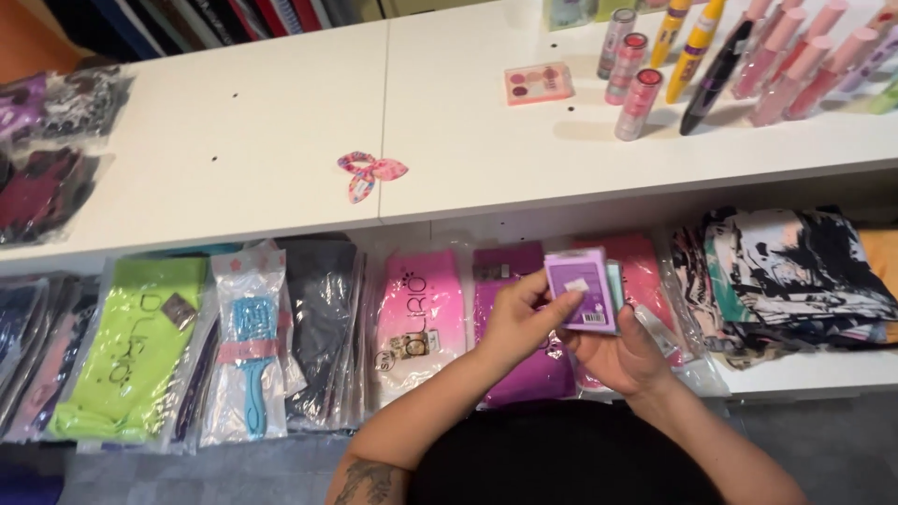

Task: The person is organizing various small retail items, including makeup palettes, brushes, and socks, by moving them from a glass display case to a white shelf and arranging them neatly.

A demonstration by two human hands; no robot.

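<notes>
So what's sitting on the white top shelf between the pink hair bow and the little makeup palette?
Nothing: in the head view, bare white shelf separates the hair bow from the makeup palette.

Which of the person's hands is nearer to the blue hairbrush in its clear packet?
Left. The left hand is to the right of the blue hairbrush, touching the purple packet; the right hand is farther right, under the packet.

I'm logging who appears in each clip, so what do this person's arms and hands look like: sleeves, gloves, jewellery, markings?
Both arms are bare to the elbow, with no sleeves in view. The left forearm carries a dark tattoo near the elbow. The left hand and right hand wear no gloves, and no rings, watch or bracelet show. A black garment covers the body below.
</notes>
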